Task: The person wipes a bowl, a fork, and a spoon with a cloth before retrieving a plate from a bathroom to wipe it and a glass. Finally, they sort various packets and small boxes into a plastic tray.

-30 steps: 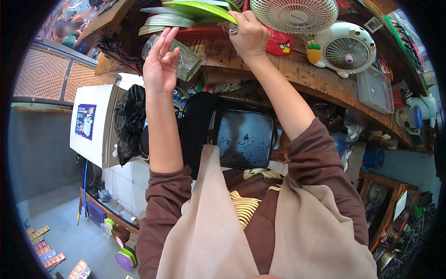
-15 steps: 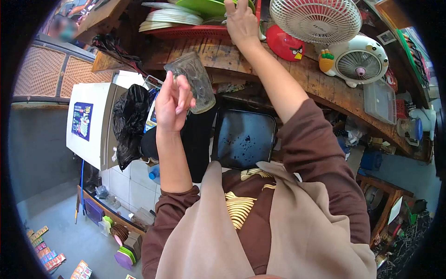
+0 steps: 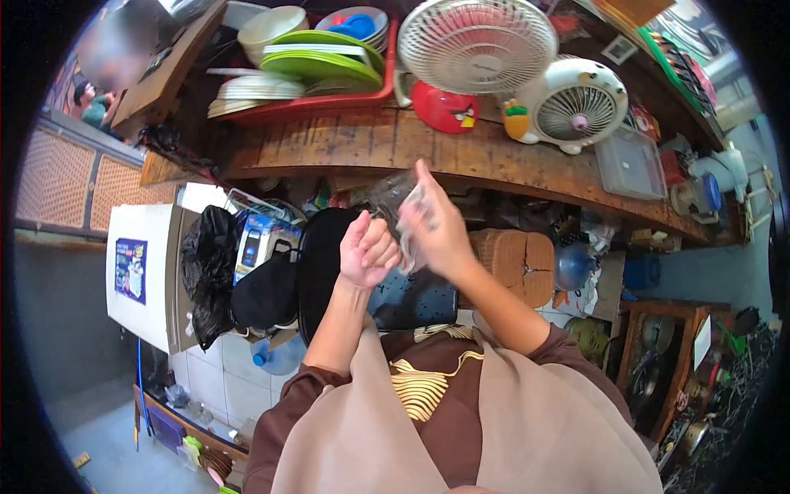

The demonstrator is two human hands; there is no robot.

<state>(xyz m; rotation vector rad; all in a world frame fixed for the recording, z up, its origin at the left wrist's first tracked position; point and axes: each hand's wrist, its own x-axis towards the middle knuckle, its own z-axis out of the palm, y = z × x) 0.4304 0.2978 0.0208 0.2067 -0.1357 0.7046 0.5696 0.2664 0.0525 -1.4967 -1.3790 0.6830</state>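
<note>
In front of my chest, my left hand (image 3: 370,251) is closed in a fist. A clear glass mug (image 3: 391,193), blurred and partly covered, shows just beyond that fist; its handle side is hidden in my fingers. Close on the right, my right hand (image 3: 442,235) is smeared by motion, one finger pointing up. A pale, limp cloth-like thing (image 3: 407,239) hangs at its palm side, against the mug. Below both hands lies a black tray-like surface (image 3: 411,303) with wet-looking specks.
A wooden counter (image 3: 329,144) runs across, carrying a red dish rack (image 3: 389,78) with green and white plates, a white fan (image 3: 580,107), a red bird-faced thing (image 3: 444,107) and a clear plastic box (image 3: 629,165). A white cabinet (image 3: 148,280) and black bag (image 3: 210,263) stand left.
My right hand has come down from the dish rack to beside my left hand, with the pale thing. The mug has tilted and moved between my hands. My view has shifted right.
</note>
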